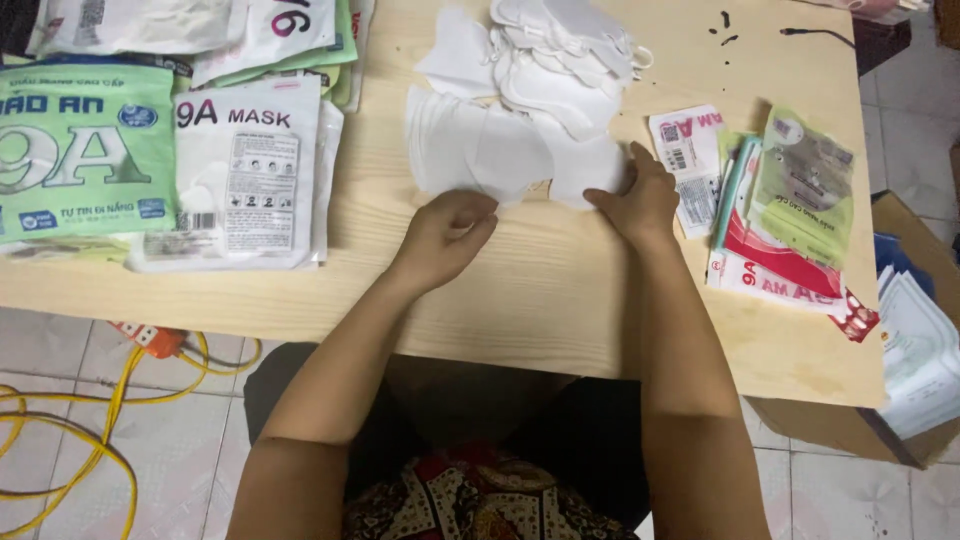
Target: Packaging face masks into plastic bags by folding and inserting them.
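With my left hand (445, 235) curled loosely at the white masks (500, 150) in the middle of the table (560, 300) and my right hand (635, 200) pressing their right end flat, I should square the edges before lifting.

Mask stack (500, 150) lies flat at table (560, 290) centre, w/ left hand (445, 232) on its near edge and right hand (635, 200) on its right end; loose mask pile (560, 50) sits directly behind, touching the stack. Packaged masks (160, 150) overlap at far left of table; sleeve pile (780, 215) lies right of right hand, near table's right edge. Cardboard box (900, 400) stands on floor right of table, cable (90, 420) on floor at near left.
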